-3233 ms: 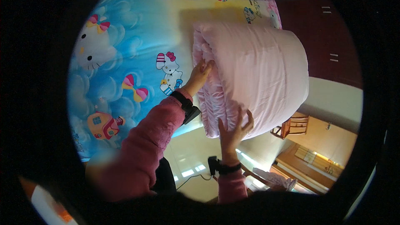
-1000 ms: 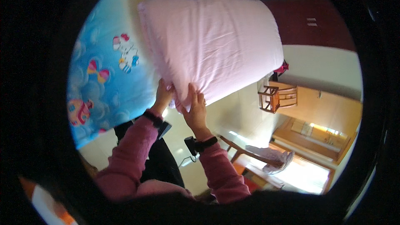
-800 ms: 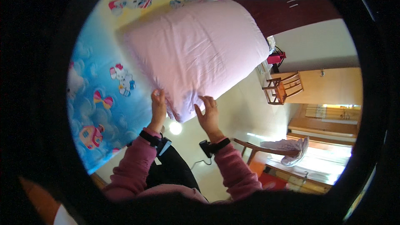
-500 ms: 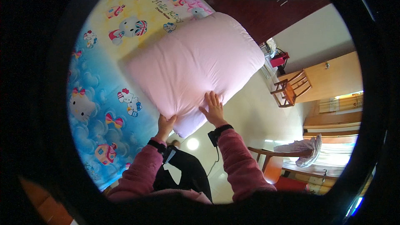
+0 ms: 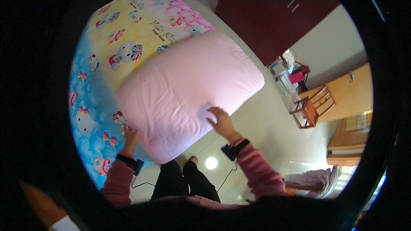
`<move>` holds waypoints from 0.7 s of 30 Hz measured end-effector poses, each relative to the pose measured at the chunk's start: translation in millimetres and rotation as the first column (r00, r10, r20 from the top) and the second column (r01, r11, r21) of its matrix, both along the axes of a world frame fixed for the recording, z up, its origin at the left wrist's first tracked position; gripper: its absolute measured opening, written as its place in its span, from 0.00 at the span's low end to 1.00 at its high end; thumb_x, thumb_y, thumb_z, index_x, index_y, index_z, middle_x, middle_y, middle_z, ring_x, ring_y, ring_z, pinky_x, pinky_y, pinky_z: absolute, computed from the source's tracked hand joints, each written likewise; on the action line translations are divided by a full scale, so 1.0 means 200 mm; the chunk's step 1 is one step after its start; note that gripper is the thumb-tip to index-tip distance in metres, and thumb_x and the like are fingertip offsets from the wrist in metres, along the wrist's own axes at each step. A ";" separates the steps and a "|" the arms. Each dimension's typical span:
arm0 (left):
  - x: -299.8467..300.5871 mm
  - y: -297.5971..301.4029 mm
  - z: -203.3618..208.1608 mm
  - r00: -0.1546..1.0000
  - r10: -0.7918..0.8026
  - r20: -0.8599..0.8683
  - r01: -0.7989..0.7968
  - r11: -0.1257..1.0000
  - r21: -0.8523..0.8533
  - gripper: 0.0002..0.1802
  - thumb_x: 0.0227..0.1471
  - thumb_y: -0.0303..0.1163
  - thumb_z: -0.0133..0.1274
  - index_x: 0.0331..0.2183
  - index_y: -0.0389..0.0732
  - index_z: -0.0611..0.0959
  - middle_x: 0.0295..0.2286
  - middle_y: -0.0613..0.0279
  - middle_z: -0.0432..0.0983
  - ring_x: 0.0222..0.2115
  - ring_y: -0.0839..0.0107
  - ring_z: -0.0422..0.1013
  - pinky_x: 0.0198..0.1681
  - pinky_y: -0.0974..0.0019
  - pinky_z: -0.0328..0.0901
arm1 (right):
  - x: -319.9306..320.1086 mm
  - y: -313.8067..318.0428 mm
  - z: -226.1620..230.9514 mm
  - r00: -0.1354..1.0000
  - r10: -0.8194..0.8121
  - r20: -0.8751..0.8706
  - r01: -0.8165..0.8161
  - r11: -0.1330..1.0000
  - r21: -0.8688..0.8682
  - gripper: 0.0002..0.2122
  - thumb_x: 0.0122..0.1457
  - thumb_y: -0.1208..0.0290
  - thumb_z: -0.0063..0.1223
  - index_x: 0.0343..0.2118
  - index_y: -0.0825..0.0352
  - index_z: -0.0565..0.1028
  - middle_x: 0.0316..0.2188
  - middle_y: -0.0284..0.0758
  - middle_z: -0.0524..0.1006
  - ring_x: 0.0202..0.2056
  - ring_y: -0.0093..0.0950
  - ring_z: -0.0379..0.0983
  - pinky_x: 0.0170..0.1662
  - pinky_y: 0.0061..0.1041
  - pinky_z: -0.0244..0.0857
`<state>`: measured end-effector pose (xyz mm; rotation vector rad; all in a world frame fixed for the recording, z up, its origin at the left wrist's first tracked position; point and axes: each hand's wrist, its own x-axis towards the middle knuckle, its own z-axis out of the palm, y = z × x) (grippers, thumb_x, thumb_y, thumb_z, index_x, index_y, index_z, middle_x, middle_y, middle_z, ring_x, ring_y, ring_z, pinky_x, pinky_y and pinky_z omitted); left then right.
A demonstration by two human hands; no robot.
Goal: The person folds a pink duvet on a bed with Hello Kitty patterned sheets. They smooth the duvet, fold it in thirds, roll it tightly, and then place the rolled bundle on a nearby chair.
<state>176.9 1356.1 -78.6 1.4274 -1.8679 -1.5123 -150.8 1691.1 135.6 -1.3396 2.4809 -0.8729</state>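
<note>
A plump, pale pink bundle of bedding (image 5: 192, 77), like a folded quilt, lies on the bed's printed sheet (image 5: 92, 87). Its near end reaches the bed edge by my legs. At the bundle's near left side is my left hand (image 5: 131, 140), fingers stretched out beside it and not wrapped round it. My right hand (image 5: 224, 124) is over the near right edge, thumb and fingers apart and slightly bent, casting a shadow on the fabric. Whether its fingertips touch the fabric I cannot tell. Both wrists wear black bands with cables.
Pale floor tiles (image 5: 252, 132) run along the right of the bed. A wooden chair (image 5: 309, 110) stands by a light wood door (image 5: 342, 96). Books and a red bag (image 5: 296, 77) sit near the dark red cabinet (image 5: 261, 23). Cloth (image 5: 314, 180) hangs over furniture at the lower right.
My left hand has left the near corner and moved left along the bundle's side. My right hand has lifted a little from its pressed position. The bundle looks fuller and smoother at its near end.
</note>
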 end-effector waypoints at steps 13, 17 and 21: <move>-0.62 -0.90 0.97 0.977 -0.129 0.169 0.052 0.915 0.400 0.35 0.46 0.59 0.56 0.47 0.43 0.73 0.44 0.56 0.65 0.44 0.59 0.64 0.48 0.47 0.62 | -1.83 -1.14 0.14 0.976 0.043 -0.212 0.048 0.913 0.404 0.16 0.54 0.57 0.54 0.38 0.65 0.79 0.37 0.44 0.79 0.41 0.44 0.75 0.45 0.37 0.68; -0.85 -1.09 0.92 0.931 -0.114 0.346 -0.051 0.899 0.434 0.28 0.49 0.52 0.53 0.45 0.41 0.74 0.37 0.57 0.68 0.40 0.62 0.67 0.40 0.50 0.65 | -2.24 -1.28 -0.09 0.975 0.075 -0.207 0.042 0.860 0.509 0.18 0.54 0.56 0.51 0.28 0.69 0.80 0.33 0.50 0.78 0.40 0.44 0.75 0.46 0.41 0.67; -0.80 -1.28 0.69 0.875 -0.303 0.377 0.105 0.880 0.463 0.32 0.48 0.51 0.55 0.50 0.43 0.73 0.42 0.49 0.68 0.45 0.53 0.68 0.40 0.46 0.69 | -2.55 -1.39 -0.30 0.958 0.240 -0.158 -0.046 0.669 0.742 0.22 0.56 0.51 0.49 0.31 0.69 0.80 0.35 0.50 0.78 0.38 0.46 0.76 0.45 0.43 0.68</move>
